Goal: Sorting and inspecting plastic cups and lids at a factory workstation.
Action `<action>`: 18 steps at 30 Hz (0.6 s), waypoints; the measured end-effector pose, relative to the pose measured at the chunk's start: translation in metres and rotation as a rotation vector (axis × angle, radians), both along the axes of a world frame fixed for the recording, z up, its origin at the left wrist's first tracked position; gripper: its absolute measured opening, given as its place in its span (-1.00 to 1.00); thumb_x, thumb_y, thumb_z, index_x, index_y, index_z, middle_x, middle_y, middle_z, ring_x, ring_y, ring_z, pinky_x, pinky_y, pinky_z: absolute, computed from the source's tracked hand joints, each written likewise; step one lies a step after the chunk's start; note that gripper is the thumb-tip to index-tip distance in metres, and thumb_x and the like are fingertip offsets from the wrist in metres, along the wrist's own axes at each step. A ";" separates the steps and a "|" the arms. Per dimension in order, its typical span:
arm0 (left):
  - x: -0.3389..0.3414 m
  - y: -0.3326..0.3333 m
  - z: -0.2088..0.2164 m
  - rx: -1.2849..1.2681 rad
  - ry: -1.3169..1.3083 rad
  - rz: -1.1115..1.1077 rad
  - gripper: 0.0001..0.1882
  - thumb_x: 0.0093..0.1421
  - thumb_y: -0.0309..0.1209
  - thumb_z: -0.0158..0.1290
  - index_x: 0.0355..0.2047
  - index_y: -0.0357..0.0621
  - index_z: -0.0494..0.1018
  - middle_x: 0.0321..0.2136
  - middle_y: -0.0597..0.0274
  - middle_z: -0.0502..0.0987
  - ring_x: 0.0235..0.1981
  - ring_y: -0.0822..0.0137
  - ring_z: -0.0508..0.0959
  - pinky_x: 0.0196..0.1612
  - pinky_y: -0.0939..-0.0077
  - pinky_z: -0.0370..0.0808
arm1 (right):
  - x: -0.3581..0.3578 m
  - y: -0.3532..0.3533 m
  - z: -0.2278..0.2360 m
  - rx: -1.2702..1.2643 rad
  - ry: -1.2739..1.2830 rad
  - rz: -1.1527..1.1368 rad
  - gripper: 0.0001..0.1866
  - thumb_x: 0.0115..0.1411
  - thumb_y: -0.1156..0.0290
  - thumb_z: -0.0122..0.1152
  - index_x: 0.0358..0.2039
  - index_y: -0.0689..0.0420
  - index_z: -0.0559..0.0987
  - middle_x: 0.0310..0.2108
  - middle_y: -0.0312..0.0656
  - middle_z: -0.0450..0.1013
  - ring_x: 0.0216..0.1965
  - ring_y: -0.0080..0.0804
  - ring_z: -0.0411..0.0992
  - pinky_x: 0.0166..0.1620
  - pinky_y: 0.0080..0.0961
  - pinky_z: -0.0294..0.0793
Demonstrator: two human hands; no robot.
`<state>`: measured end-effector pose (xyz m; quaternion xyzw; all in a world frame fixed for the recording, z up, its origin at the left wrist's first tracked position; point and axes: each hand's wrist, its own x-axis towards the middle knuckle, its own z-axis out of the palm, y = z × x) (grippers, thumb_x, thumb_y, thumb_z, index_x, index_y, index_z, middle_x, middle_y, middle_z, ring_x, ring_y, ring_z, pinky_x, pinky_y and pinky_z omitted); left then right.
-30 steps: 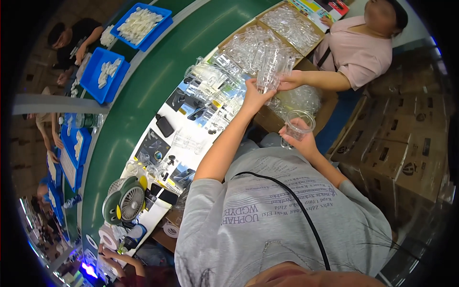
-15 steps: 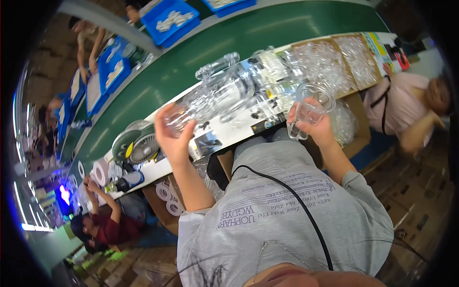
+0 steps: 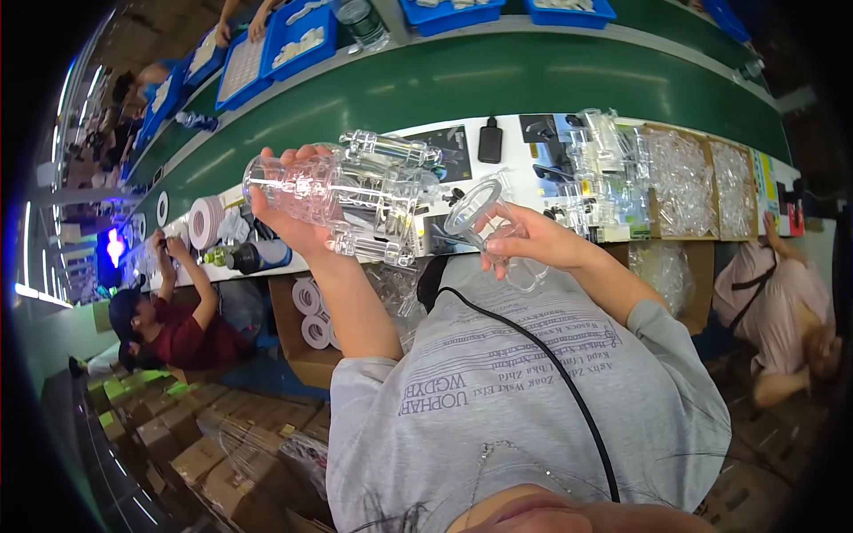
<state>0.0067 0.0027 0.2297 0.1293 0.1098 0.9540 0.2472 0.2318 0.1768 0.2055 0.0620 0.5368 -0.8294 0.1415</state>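
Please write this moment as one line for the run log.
left hand: holds clear plastic stack | right hand: holds clear cup | below: white bench

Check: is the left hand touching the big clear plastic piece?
Touching. Head view: left hand wraps its fingers around the big clear plastic piece, lifted above the bench.

The stacked cups [image 3: 342, 191] and the single cup [image 3: 484, 222] are clear, glossy plastic. The conveyor belt [image 3: 498, 80] is matt green. The boxes [image 3: 680, 173] are brown cardboard.
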 end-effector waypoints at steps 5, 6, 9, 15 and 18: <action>0.002 -0.008 0.013 -0.008 0.077 0.029 -0.52 0.06 -0.11 -0.01 -0.07 -0.08 0.27 -0.35 0.15 0.39 -0.26 0.18 0.36 0.03 0.12 0.23 | -0.022 -0.005 0.007 0.076 0.045 0.124 -0.69 0.12 0.38 0.07 -0.16 0.23 0.30 -0.44 -0.11 0.45 -0.51 -0.52 0.43 -0.42 -0.64 0.42; 0.002 -0.007 0.014 -0.026 0.063 0.039 -0.52 0.05 -0.11 0.00 -0.07 -0.06 0.26 -0.34 0.15 0.39 -0.26 0.19 0.36 0.01 0.11 0.25 | -0.025 -0.006 0.007 0.105 0.035 0.123 -0.70 0.12 0.38 0.08 -0.18 0.23 0.32 -0.44 -0.12 0.45 -0.52 -0.54 0.43 -0.44 -0.65 0.42; 0.008 -0.005 0.019 -0.072 0.068 0.032 -0.53 0.06 -0.11 -0.01 -0.07 -0.06 0.26 -0.34 0.14 0.38 -0.25 0.18 0.36 -0.02 0.11 0.28 | -0.034 -0.005 0.011 0.188 0.020 0.141 -0.73 0.12 0.38 0.09 -0.20 0.22 0.35 -0.47 -0.16 0.45 -0.53 -0.57 0.43 -0.48 -0.67 0.41; 0.021 0.007 0.025 -0.167 0.071 0.083 -0.53 0.07 -0.11 -0.02 -0.06 -0.04 0.24 -0.35 0.13 0.38 -0.24 0.16 0.37 -0.03 0.10 0.30 | -0.043 0.003 0.020 0.277 0.019 0.215 -0.73 0.10 0.33 0.13 -0.25 0.21 0.37 -0.56 -0.23 0.43 -0.60 -0.59 0.43 -0.51 -0.67 0.41; 0.024 0.013 0.024 -0.186 0.080 0.088 -0.51 0.06 -0.11 -0.01 -0.05 -0.04 0.23 -0.34 0.13 0.38 -0.24 0.15 0.37 -0.03 0.09 0.29 | -0.042 0.008 0.020 0.283 0.021 0.213 -0.72 0.09 0.32 0.14 -0.26 0.21 0.37 -0.58 -0.24 0.43 -0.61 -0.58 0.43 -0.51 -0.68 0.40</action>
